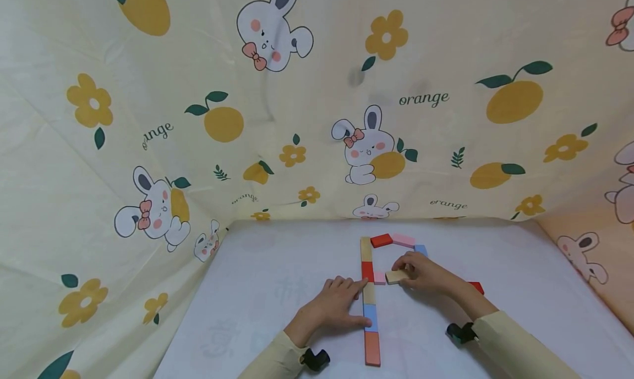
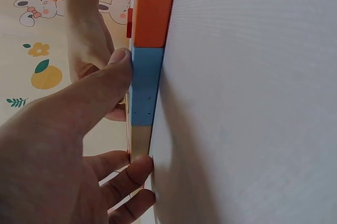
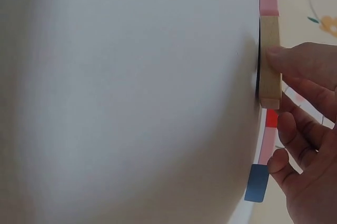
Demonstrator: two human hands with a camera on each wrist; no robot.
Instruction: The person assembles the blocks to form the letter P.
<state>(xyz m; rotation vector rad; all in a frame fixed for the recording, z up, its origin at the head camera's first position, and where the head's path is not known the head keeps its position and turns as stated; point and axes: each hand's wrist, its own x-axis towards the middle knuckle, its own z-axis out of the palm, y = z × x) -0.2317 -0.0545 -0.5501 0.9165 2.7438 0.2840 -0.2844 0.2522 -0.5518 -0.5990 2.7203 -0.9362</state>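
My right hand (image 1: 421, 272) pinches a plain wooden block (image 1: 394, 277) between thumb and fingers. One end of that block is beside a short pink block (image 1: 380, 278), and in the right wrist view it lies low over the white surface. My left hand (image 1: 332, 305) is spread along a straight column of blocks. Its index fingertip is at a red block (image 1: 367, 270), and its thumb touches a blue block (image 2: 145, 84). Between these two is another wooden block (image 1: 369, 294). An orange-red block (image 1: 372, 349) forms the column's near end, a wooden block (image 1: 366, 250) its far end.
From the column's far end, a red block (image 1: 381, 240), a pink block (image 1: 403, 240) and a blue block (image 1: 420, 250) curve to the right. Another red block (image 1: 476, 287) lies beyond my right forearm. A patterned curtain (image 1: 317, 148) encloses the white table (image 1: 267, 258).
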